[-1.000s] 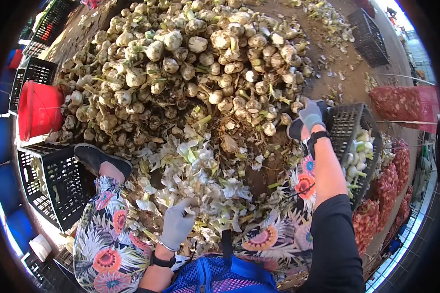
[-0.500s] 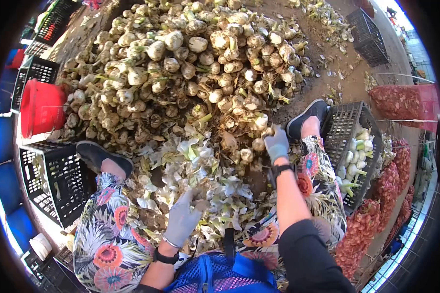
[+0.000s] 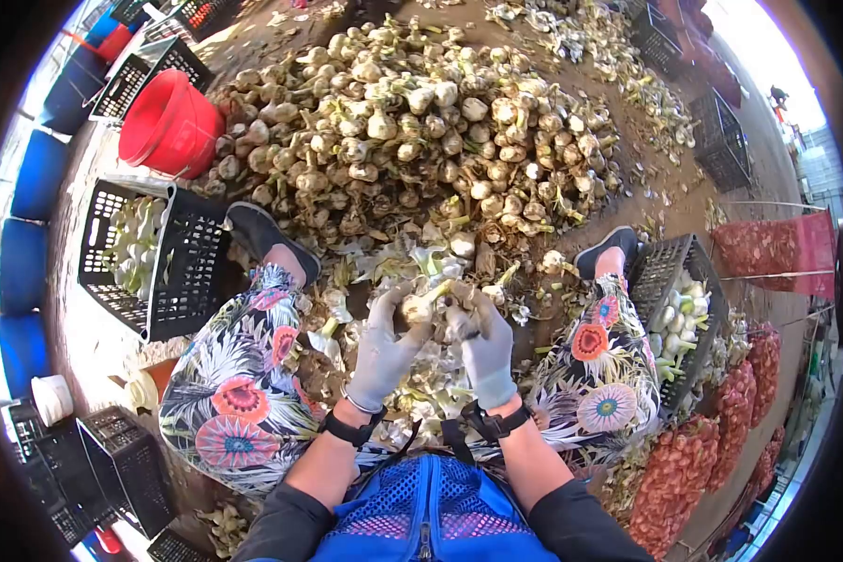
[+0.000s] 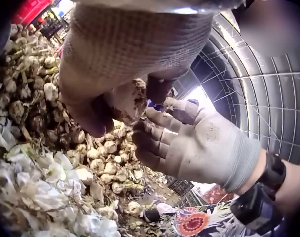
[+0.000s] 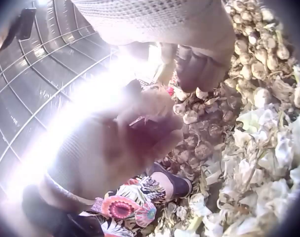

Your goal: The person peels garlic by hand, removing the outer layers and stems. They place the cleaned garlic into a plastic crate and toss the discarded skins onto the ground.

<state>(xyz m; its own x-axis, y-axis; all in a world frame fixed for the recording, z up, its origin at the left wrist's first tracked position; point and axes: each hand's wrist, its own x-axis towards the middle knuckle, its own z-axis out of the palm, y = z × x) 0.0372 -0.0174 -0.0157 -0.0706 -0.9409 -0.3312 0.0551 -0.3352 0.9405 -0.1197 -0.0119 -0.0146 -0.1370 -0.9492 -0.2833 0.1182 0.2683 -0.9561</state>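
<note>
In the head view my gloved left hand [image 3: 382,354] grips a garlic bulb [image 3: 420,307] whose stem slants up and right. My gloved right hand [image 3: 489,354] is beside it, fingertips close to the stem. The left wrist view shows the right palm [image 4: 189,150] facing the camera, its fingers loosely bent near the soil-stained bulb [image 4: 132,101]. Glare blurs the left hand [image 5: 105,153] in the right wrist view. Below both hands lie papery garlic husks [image 3: 431,361], and a large pile of garlic [image 3: 393,131] rises ahead.
A black crate [image 3: 192,267] and a red bucket [image 3: 173,122] stand to the left. Beside the right foot is a crate with cleaned garlic [image 3: 679,314] in it. Filled red mesh bags [image 3: 674,482] lie further right. Loose bulbs are scattered between the feet.
My right hand has come from beside the right foot back to the middle, meeting the left hand. The left hand has moved forward and now holds a stemmed bulb. The head view has shifted.
</note>
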